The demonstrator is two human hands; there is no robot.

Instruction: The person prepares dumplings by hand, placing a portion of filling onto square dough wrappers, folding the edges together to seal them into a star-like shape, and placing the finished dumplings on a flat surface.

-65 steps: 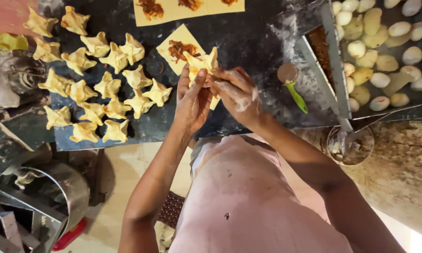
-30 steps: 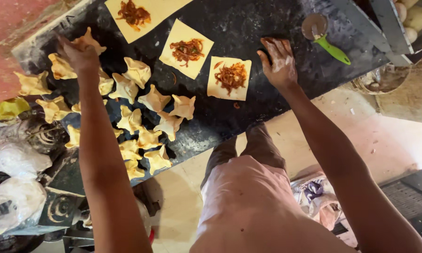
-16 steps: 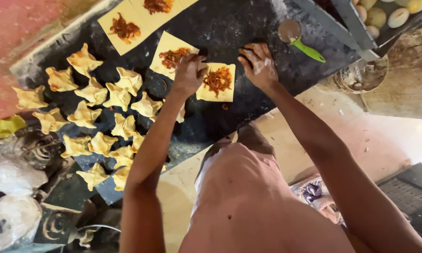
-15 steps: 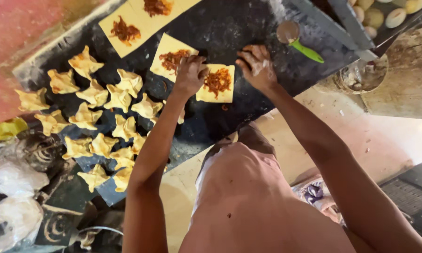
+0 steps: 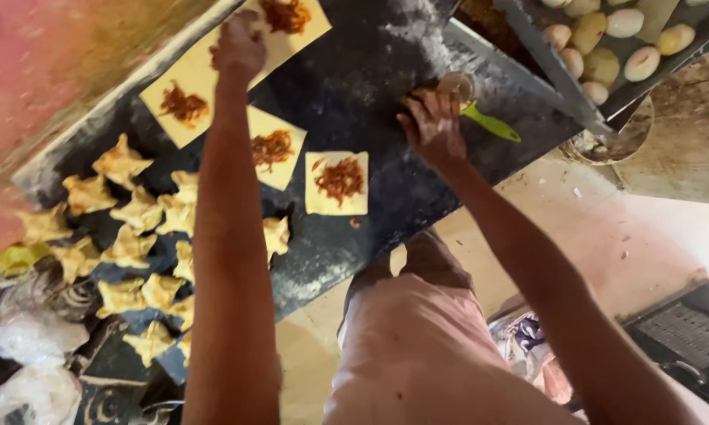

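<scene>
My left hand (image 5: 240,43) reaches far across the dark floured board (image 5: 370,71) and rests with curled fingers on a long yellow dough strip (image 5: 183,75) carrying heaps of brown filling. Whether it grips the strip is hidden. My right hand (image 5: 433,126) lies with fingers spread at the round wheel end of a green-handled cutter (image 5: 488,123). Two filled dough squares lie between my arms, one (image 5: 274,147) beside my left forearm and one (image 5: 337,182) nearer me. Several folded dumplings (image 5: 126,228) cover the board's left part.
A metal tray (image 5: 559,67) with several pale oval dough pieces stands at the top right. Crumpled plastic bags (image 5: 32,346) lie at the lower left. A dark grated object (image 5: 685,338) sits on the floor at the lower right. My knees are below the board's edge.
Both hands have left the nearest filled square. My left hand has moved out to the far dough strip, and my right hand has moved right to the green-handled cutter.
</scene>
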